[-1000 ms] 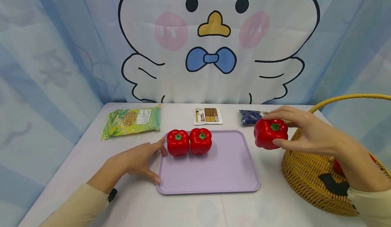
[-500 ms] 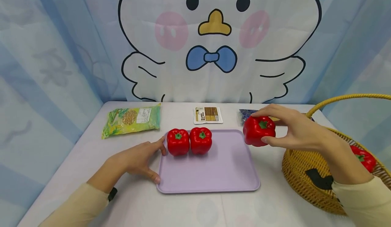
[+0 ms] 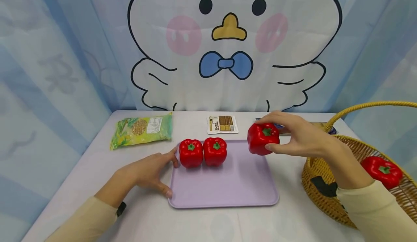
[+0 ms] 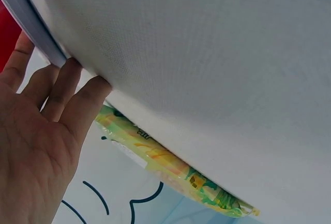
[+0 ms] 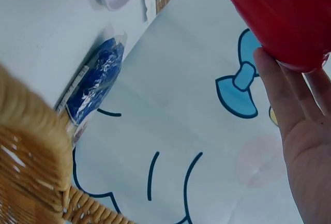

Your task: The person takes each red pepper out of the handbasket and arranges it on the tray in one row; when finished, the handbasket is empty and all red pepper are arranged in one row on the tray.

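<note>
My right hand (image 3: 298, 135) holds a red bell pepper (image 3: 260, 140) between thumb and fingers, up over the back right corner of the lilac tray (image 3: 228, 189). From the right wrist the same pepper (image 5: 287, 19) fills the upper right, fingertips against its side. Two more bell peppers sit side by side in the tray's back left corner, a left one (image 3: 190, 155) and a right one (image 3: 215, 152). My left hand (image 3: 146, 171) rests at the tray's left edge, thumb near the front corner and fingers near the back. The left wrist view shows its fingers (image 4: 67, 87) extended at the rim.
At the right stands a wicker basket (image 3: 314, 191) with a tall handle; another red pepper (image 3: 382, 171) is in it. Along the table's back lie a green-yellow bag (image 3: 141, 130), a small white-brown packet (image 3: 223, 124) and a blue packet (image 5: 95, 81), partly behind my right hand.
My right hand has carried its pepper leftward from beside the basket to over the tray's right side. The basket's pepper has come into fuller view. My left hand stays at the tray edge.
</note>
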Demonstrator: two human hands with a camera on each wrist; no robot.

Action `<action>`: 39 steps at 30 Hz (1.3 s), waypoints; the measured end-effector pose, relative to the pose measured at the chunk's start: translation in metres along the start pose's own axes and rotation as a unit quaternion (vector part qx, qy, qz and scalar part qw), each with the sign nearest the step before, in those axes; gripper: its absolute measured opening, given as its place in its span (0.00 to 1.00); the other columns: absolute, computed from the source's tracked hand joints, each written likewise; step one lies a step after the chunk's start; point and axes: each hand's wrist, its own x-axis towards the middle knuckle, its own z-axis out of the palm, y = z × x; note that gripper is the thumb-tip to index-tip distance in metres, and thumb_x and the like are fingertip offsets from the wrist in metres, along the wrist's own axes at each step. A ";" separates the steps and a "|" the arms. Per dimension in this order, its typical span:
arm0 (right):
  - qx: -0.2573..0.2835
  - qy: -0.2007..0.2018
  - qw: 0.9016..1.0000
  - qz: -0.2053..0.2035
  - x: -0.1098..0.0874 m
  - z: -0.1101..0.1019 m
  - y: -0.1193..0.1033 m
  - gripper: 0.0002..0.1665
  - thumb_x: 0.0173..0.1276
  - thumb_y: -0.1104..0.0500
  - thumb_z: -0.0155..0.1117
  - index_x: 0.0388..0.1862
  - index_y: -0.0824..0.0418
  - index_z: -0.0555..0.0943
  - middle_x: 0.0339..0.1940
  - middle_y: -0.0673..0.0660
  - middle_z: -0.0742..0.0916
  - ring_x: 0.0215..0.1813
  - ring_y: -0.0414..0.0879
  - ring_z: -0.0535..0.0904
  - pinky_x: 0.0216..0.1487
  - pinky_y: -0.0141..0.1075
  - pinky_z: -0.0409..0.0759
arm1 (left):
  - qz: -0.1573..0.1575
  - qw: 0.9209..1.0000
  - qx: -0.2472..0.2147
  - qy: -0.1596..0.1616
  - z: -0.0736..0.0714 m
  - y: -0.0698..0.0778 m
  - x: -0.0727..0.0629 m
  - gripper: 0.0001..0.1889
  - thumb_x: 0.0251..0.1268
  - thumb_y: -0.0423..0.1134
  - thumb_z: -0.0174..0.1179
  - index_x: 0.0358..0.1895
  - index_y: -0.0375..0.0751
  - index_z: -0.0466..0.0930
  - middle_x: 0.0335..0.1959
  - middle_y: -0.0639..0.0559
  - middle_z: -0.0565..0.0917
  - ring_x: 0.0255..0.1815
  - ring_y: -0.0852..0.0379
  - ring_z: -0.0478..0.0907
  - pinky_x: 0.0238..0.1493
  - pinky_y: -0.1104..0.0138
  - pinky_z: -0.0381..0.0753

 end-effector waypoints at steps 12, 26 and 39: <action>0.040 -0.022 0.999 -0.030 0.015 0.013 0.004 0.37 0.60 0.57 0.80 0.67 0.49 0.77 0.62 0.48 0.82 0.59 0.45 0.79 0.53 0.44 0.87 | -0.019 1.000 -0.008 -0.004 -0.001 -0.001 0.001 0.46 0.32 0.66 0.82 0.61 0.61 0.71 0.68 0.51 0.74 0.61 0.52 0.71 0.69 0.45 0.73; 0.064 -0.056 0.996 -0.003 0.026 0.032 0.009 0.36 0.61 0.57 0.78 0.68 0.52 0.75 0.62 0.49 0.81 0.60 0.48 0.80 0.56 0.45 0.86 | -0.003 1.000 -0.006 -0.005 0.001 0.000 -0.001 0.58 0.33 0.65 0.83 0.73 0.49 0.65 0.61 0.57 0.77 0.59 0.54 0.72 0.71 0.47 0.71; 0.066 -0.077 0.994 0.034 0.033 0.046 0.013 0.41 0.60 0.58 0.78 0.72 0.54 0.73 0.63 0.51 0.81 0.62 0.50 0.78 0.55 0.47 0.86 | -0.008 1.000 0.000 -0.002 0.000 0.000 0.001 0.52 0.32 0.66 0.82 0.66 0.56 0.69 0.64 0.54 0.76 0.58 0.53 0.72 0.69 0.47 0.73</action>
